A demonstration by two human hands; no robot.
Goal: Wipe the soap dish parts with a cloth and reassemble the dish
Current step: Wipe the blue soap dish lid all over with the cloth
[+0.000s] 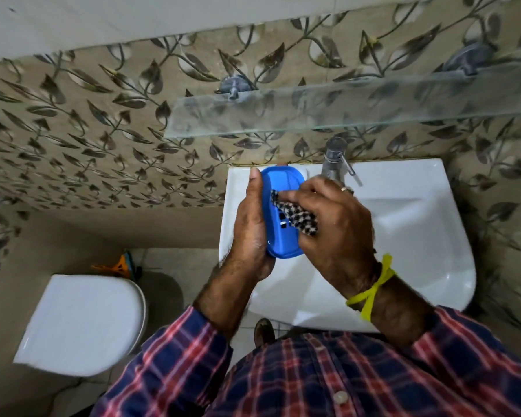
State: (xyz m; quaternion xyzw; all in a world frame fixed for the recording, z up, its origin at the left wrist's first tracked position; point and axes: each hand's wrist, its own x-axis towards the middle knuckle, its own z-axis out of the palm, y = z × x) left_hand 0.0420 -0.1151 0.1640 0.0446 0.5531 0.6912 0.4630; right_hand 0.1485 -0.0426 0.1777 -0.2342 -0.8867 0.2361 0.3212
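At the centre of the frame, over the left rim of a glossy white basin [427,236], the left hand [250,233] gripped one smooth, oval, blue plastic soap dish part [278,206] by its edge, thumb along the rim. Two small slots showed in its face. The right hand [334,224] pinched one checked woven cloth [298,216] against that face. One chrome tap [334,159] stood behind; one clear glass shelf [343,109] hung above.

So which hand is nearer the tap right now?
Right. The right hand, gripping the checked cloth, has its knuckles just below the tap. The left hand holds the blue soap dish part further left.
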